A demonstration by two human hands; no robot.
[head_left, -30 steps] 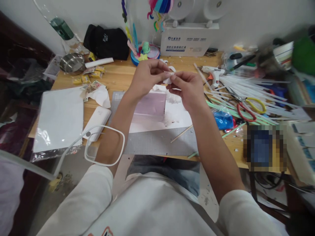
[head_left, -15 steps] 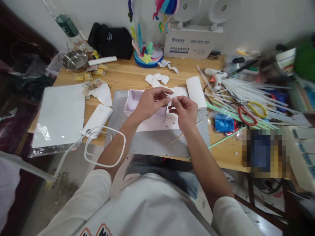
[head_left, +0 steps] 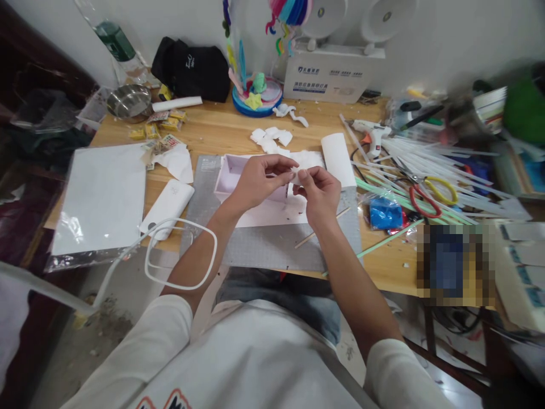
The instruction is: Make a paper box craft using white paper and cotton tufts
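Note:
My left hand and my right hand meet over the work mat, fingertips almost touching. Between them they pinch a small white piece, which looks like paper; most of it is hidden by the fingers. Behind and below my left hand sits an open pale lilac box, partly covered by that hand. White paper lies beneath the box on the grey mat. A thin wooden stick rests on the mat beside my right forearm.
A white paper roll stands behind my right hand, near torn white paper. To the right are a glue gun, many glue sticks and scissors. On the left lie a power bank with a looped cable and a bagged white sheet.
The fingers of my right hand have shifted slightly, and more of the white piece shows between the fingertips. Both arms stay in nearly the same place.

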